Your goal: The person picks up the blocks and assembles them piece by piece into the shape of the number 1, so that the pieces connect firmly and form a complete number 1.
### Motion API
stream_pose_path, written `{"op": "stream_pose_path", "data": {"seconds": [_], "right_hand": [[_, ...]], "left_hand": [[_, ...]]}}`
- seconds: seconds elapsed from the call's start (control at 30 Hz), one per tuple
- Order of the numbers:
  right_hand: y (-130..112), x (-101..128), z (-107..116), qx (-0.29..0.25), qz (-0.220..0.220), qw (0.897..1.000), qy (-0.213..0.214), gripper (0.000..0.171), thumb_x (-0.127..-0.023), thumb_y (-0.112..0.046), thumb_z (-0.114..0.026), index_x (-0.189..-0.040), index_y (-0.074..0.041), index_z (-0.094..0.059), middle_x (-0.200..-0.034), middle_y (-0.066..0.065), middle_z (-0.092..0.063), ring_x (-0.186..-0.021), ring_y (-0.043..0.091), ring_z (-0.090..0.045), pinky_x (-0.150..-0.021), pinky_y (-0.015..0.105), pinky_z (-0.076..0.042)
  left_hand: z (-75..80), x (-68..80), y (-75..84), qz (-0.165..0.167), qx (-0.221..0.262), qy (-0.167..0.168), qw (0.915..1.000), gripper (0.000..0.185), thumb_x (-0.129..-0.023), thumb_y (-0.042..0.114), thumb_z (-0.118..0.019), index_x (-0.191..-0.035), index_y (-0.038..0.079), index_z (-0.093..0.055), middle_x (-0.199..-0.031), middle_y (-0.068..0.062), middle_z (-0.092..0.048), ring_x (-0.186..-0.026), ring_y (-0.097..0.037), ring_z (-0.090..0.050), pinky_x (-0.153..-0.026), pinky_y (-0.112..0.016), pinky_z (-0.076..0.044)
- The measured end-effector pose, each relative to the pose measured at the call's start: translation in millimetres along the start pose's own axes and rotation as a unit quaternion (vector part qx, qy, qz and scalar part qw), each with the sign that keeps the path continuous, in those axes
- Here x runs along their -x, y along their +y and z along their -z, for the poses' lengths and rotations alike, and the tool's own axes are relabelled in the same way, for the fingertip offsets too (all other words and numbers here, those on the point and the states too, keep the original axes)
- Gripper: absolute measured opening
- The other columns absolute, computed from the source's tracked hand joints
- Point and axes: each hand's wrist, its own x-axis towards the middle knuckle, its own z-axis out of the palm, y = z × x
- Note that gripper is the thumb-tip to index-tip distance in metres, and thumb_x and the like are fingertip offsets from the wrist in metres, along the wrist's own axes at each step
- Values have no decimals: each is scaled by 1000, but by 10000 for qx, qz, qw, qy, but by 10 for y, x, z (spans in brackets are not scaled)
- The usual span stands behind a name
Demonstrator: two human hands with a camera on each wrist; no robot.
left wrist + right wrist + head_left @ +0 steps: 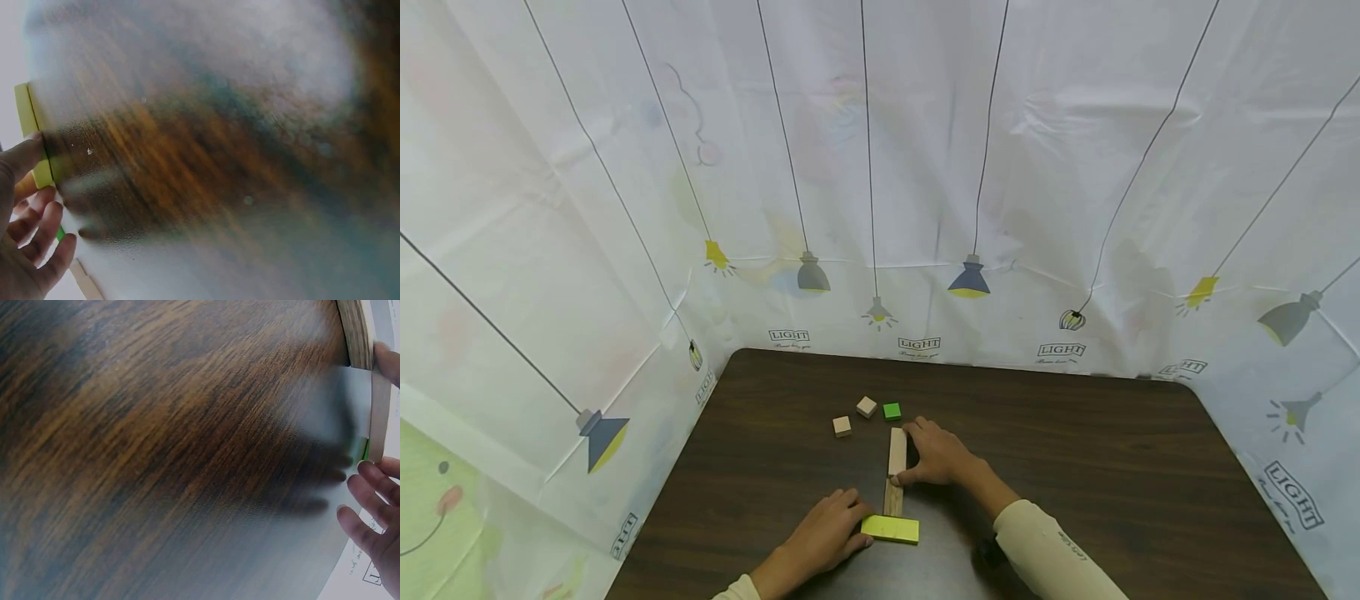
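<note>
Sleeves (1048, 542): cream
Left hand (826, 533): pinches yellow block (892, 529), fingers slightly apart
Right hand (946, 457): grips pale block (897, 450) by its ends, fingers wider
Cubes (867, 407): three, near pale block

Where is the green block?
In the head view, the green block is on the table, just right of the two small cubes and beyond the plank that the right hand holds.
</note>
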Motion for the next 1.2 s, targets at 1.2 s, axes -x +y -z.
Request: {"op": "stream_pose_path", "data": {"seconds": [1.2], "right_hand": [[47,-11,-26,27,51,9999,-88,100,-75,-77,-69,-144,-6,-50,-133,15,-52,-119,31,-52,-97,53,-47]], "left_hand": [[-3,3,-6,25,72,-60,10000,36,-93,46,-68,-121,24,-69,-103,11,-57,-84,-1,-48,-70,-22,-44]]}}
